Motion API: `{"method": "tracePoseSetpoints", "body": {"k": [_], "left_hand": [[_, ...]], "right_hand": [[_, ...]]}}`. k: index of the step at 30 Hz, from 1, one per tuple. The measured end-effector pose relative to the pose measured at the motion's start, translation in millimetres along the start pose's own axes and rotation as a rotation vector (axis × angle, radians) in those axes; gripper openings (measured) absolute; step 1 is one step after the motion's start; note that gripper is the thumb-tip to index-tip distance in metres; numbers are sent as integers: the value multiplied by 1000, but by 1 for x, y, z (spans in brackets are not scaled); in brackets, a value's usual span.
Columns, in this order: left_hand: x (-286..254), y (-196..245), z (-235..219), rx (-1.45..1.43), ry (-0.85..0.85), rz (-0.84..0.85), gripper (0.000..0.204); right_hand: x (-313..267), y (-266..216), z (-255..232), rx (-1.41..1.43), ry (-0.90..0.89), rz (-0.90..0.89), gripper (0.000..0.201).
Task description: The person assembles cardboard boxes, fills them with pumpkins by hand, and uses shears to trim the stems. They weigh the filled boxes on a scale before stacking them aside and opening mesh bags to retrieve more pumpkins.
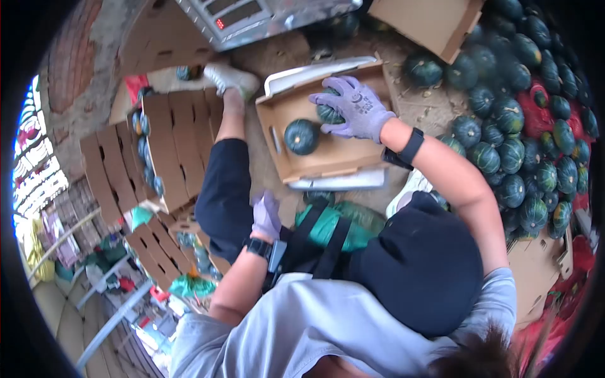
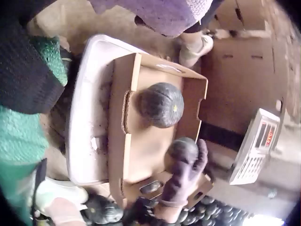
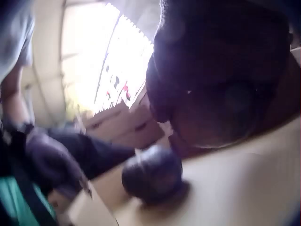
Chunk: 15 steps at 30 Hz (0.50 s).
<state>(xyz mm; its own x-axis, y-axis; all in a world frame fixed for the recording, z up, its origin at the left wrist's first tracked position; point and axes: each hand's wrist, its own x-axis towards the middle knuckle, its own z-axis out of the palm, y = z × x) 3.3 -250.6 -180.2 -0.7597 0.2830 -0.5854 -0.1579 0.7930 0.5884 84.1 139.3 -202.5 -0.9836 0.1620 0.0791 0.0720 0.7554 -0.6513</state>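
My right hand (image 1: 358,110), in a lilac work glove, grips a small dark green pumpkin (image 1: 329,114) from above, over the open cardboard box (image 1: 340,160). A second green pumpkin (image 1: 302,137) sits in the box beside it; its pale blossom scar shows in the left wrist view. In the right wrist view the gripped pumpkin (image 3: 211,127) is a dark shape under the glove. My left hand (image 1: 266,215), gloved alike, hangs relaxed by the left thigh, apart from the box, with nothing in it.
The box stands on a white tray (image 1: 302,80). A digital scale (image 1: 252,19) lies beyond it. Many pumpkins (image 1: 509,154) are heaped at the right. Stacked cartons (image 1: 183,138) stand at the left. A green bag (image 1: 346,230) lies between the legs.
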Motion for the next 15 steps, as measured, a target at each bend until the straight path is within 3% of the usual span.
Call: {"method": "tracePoseSetpoints", "body": {"k": [1, 2, 3, 5, 6, 8, 9, 11, 13, 15], "left_hand": [[1, -8, -1, -52, -84, 20, 16], [3, -8, 5, -2, -50, 155, 18], [5, -10, 11, 53, -7, 287, 22], [11, -34, 3, 1040, -82, 690, 27], [19, -29, 8, 1111, -337, 558, 22], [36, -15, 28, 1208, -847, 285, 24], [38, -19, 35, 1164, -915, 217, 24], [34, -33, 43, 1045, -886, 200, 25], [36, -41, 51, 992, -865, 191, 25], [37, -46, 58, 961, -865, 159, 25]], "right_hand": [[1, -4, 9, -73, -52, -2, 62], [2, -3, 15, -155, -96, -2, 61], [2, -1, 12, -119, -1, -100, 62], [-4, -1, -18, -30, 225, -97, 51], [-9, 1, -31, 11, 339, -90, 45], [-33, 37, -33, 292, 664, 88, 36], [-55, 55, -25, 282, 683, 292, 33], [-98, 92, 0, 400, 637, 722, 33], [-131, 97, 47, 1272, 343, 960, 37], [-131, 74, 55, 1897, 172, 884, 44]]}}
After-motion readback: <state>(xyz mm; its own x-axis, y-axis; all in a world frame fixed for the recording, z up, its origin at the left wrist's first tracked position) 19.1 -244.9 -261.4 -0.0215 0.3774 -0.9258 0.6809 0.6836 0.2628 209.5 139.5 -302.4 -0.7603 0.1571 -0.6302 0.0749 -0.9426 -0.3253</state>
